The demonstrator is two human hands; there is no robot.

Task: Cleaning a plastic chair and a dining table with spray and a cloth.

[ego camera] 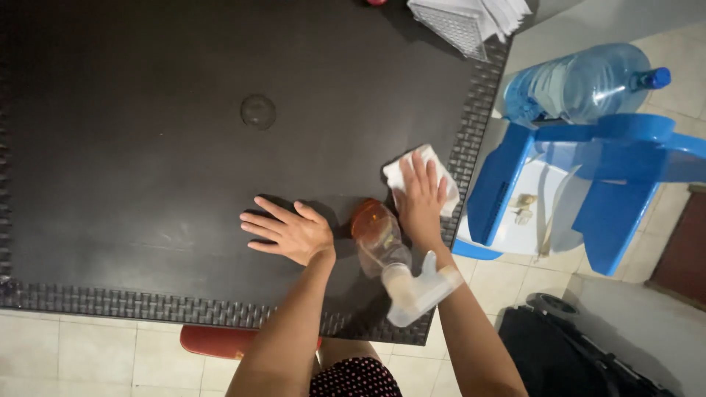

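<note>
You are pressing your right hand [421, 197], fingers spread flat and gripping nothing, on a white cloth [421, 178] at the dark counter's [147, 147] three o'clock edge, wiping seemingly midway, your open left hand [288, 231] resting flat beside the spray bottle [393, 265].

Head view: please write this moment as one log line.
left hand: flat on table | right hand: pressing white cloth on table | spray bottle: upright between hands
</note>
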